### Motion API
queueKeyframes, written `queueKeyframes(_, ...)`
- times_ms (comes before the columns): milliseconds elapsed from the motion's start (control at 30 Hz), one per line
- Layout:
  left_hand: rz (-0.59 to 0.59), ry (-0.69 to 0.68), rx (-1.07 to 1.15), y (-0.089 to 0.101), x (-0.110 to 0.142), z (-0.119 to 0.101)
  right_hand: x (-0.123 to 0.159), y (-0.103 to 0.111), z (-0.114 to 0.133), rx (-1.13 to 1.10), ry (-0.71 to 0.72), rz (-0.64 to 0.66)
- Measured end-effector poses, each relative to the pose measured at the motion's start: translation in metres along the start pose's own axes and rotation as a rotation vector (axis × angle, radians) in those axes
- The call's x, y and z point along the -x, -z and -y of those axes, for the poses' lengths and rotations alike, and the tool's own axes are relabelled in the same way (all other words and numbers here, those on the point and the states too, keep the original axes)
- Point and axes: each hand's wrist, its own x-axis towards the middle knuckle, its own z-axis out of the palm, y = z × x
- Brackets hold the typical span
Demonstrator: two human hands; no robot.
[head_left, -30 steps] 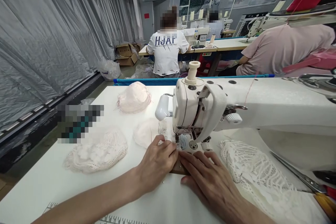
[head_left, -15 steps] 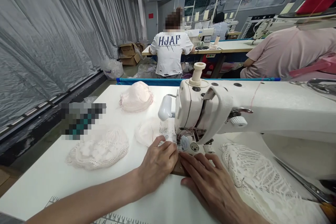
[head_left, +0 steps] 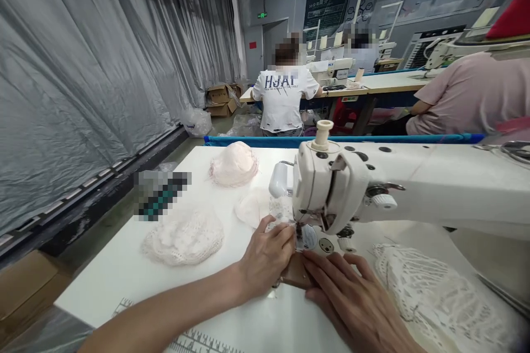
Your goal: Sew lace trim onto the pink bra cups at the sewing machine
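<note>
Close to the needle of a white sewing machine (head_left: 317, 182), my left hand (head_left: 269, 253) has its fingers curled and pressed together on a piece of white lace (head_left: 281, 208). The lace runs to a pale fabric cup (head_left: 250, 208) on the left; its part under the fingers is hidden. My right hand (head_left: 348, 287) lies flat with fingers stretched out, fingertips by the presser foot and on the edge of a brown plate (head_left: 297, 272). Right of this hand rests a white lace piece (head_left: 439, 292).
Left on the white table (head_left: 244, 309) lie a stack of lace cups (head_left: 184, 237) and a pinkish cup (head_left: 235, 164). Ruler markings (head_left: 199, 342) show at the front edge. A cardboard box (head_left: 31, 292) stands at lower left. Co-workers sit beyond the blue bar (head_left: 248, 142).
The view has tilted up and turned left, so everything sits lower and further right. Both hands stay beside the needle, and more of the brown plate shows between them.
</note>
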Motion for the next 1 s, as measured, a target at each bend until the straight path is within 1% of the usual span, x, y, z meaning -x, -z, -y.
queueKeyframes(100, 0.013, 0.0, -0.012, -0.001, 0.0, -0.004, -0.004, 0.001, -0.002, -0.013, 0.034, -0.026)
queueKeyframes(167, 0.034, 0.03, -0.001, 0.002, 0.002, -0.013, -0.006, 0.004, -0.002, -0.027, 0.05, -0.05)
queueKeyframes(267, 0.07, 0.024, 0.137, 0.017, 0.013, -0.029, -0.007, 0.013, 0.0, -0.066, 0.098, -0.065)
queueKeyframes(333, 0.086, 0.0, 0.256, 0.034, 0.027, -0.031, -0.005, 0.019, 0.003, -0.106, 0.117, -0.049)
queueKeyframes(400, 0.077, 0.064, 0.285, 0.052, 0.041, -0.019, -0.005, 0.022, 0.008, -0.13, 0.118, -0.02)
queueKeyframes(433, 0.072, 0.104, 0.275, 0.058, 0.047, -0.009, -0.006, 0.023, 0.011, -0.134, 0.12, 0.006)
queueKeyframes(467, 0.1, 0.132, 0.274, 0.063, 0.052, 0.002, -0.008, 0.023, 0.015, -0.136, 0.125, 0.037)
queueKeyframes(533, 0.195, 0.195, 0.297, 0.067, 0.06, 0.022, -0.015, 0.019, 0.027, -0.147, 0.141, 0.109)
queueKeyframes(567, 0.223, 0.215, 0.316, 0.067, 0.062, 0.029, -0.021, 0.015, 0.033, -0.157, 0.141, 0.139)
queueKeyframes(633, 0.222, 0.256, 0.327, 0.062, 0.064, 0.032, -0.036, 0.005, 0.047, -0.18, 0.12, 0.174)
queueKeyframes(733, 0.161, 0.304, 0.302, 0.057, 0.065, 0.02, -0.054, -0.012, 0.063, -0.196, 0.059, 0.185)
queueKeyframes(800, 0.162, 0.316, 0.322, 0.061, 0.072, 0.008, -0.056, -0.017, 0.068, -0.189, 0.042, 0.192)
queueKeyframes(833, 0.176, 0.311, 0.347, 0.065, 0.077, 0.003, -0.053, -0.016, 0.07, -0.188, 0.037, 0.196)
queueKeyframes(933, 0.208, 0.279, 0.411, 0.079, 0.095, -0.011, -0.035, -0.001, 0.068, -0.214, 0.031, 0.22)
queueKeyframes(1000, 0.189, 0.278, 0.404, 0.083, 0.103, -0.018, -0.022, 0.014, 0.064, -0.236, 0.019, 0.24)
